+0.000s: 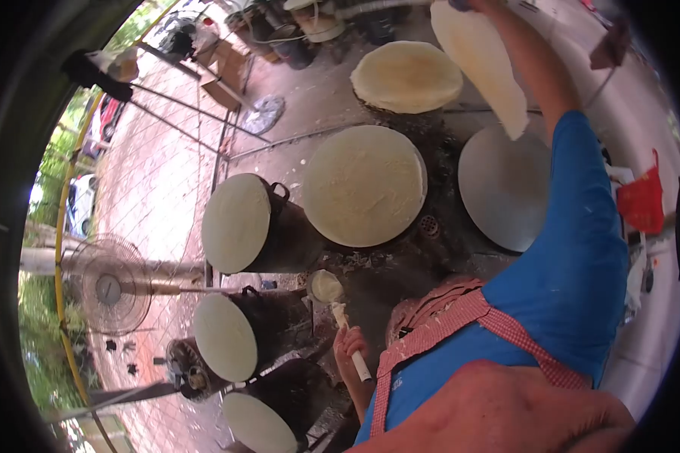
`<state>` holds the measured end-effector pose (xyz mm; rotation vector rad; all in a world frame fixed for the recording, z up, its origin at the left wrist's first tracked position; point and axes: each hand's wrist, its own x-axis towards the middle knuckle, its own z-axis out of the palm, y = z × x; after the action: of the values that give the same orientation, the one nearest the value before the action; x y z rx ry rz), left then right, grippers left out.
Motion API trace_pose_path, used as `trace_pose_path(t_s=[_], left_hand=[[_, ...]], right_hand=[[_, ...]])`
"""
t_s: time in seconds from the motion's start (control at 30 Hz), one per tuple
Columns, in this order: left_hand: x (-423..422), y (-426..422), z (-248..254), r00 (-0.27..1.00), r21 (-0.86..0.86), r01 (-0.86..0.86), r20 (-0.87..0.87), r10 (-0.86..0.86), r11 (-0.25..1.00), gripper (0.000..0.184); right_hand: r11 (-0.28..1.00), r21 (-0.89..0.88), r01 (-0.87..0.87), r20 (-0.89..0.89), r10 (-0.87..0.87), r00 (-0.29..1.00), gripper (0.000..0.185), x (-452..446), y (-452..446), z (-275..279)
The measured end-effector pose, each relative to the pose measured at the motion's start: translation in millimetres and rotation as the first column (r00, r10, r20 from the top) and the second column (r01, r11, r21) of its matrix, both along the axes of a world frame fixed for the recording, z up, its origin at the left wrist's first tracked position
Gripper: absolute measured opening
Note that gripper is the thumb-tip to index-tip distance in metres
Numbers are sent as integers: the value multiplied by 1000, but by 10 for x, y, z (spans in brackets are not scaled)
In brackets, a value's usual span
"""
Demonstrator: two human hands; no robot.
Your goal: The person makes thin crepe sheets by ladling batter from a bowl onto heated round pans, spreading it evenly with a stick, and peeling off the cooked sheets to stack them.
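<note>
My left hand is closed around the pale handle of a ladle, whose bowl looks filled with creamy batter. At the top edge, my right hand is mostly cut off, with a large thin flatbread hanging from it. Beneath that flatbread is a bare grey round griddle. A wide round griddle covered with a pale sheet of dough lies in the middle. Just beyond it rests a lightly browned round flatbread.
More dough-covered round griddles stand along the left. A standing fan, metal rails and a cardboard box are farther left. Buckets stand at the back; a red basket is at right.
</note>
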<state>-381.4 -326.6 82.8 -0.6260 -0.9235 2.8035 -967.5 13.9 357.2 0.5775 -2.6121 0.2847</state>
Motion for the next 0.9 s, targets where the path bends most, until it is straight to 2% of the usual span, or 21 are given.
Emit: trace_pose_path(t_s=[0.1,0.23,0.3,0.33,0.37,0.43,0.5,0.53,0.6,0.63,0.7,0.73,0.8,0.83,0.87,0.9], left_hand=[[-41,121,-64,999,-81,-37,-6,37,996,25],[-149,385,50,983,-86,-179,18,181,980,15],[-201,454,90,966,-92,-253,28,257,963,28],[-221,480,110,962,-103,-269,27,273,958,28],[-228,482,148,962,-129,-262,49,270,956,27],[-268,484,208,962,-145,-245,86,259,959,25],[-299,482,264,961,-157,-232,116,251,960,24],[-311,482,290,961,-148,-217,143,238,965,24],[-303,474,334,955,-161,-203,185,231,966,23],[-285,468,333,951,-154,-205,202,234,967,22],[-288,431,337,949,-170,-188,223,223,967,15],[-281,421,335,948,-168,-186,228,221,968,15],[-263,412,317,939,-137,-224,233,251,965,14],[-261,402,329,939,-126,-226,235,251,966,14],[-282,397,353,946,-134,-211,221,237,968,15],[-276,386,362,953,-143,-197,206,224,970,16]], right_hand=[[915,-403,33,163,37,986,23,-586,131,-231],[598,-759,258,415,137,900,29,-1330,344,-1121],[414,-798,438,550,201,811,30,-1614,317,-1874],[384,-824,416,527,251,812,25,-1706,334,-2317],[189,-866,463,498,395,772,20,-1911,440,-2904],[-28,-787,616,593,243,768,20,-1840,206,-3434],[-136,-745,653,620,220,753,17,-2311,237,-4518],[-146,-737,660,624,227,748,17,-2252,194,-4586],[110,-505,856,860,-17,510,16,-2030,155,-4651],[105,-499,860,864,-13,503,16,-2015,137,-4665],[273,-528,804,822,-75,565,23,-2014,148,-4682],[274,-523,807,824,-78,561,23,-1992,153,-4684],[77,-574,815,817,-11,577,30,-1744,82,-4294],[85,-574,814,816,-19,577,30,-1531,55,-4047],[330,-487,808,743,-329,582,32,-1286,27,-3772],[518,-312,796,552,-584,596,34,-1126,-15,-3609]])
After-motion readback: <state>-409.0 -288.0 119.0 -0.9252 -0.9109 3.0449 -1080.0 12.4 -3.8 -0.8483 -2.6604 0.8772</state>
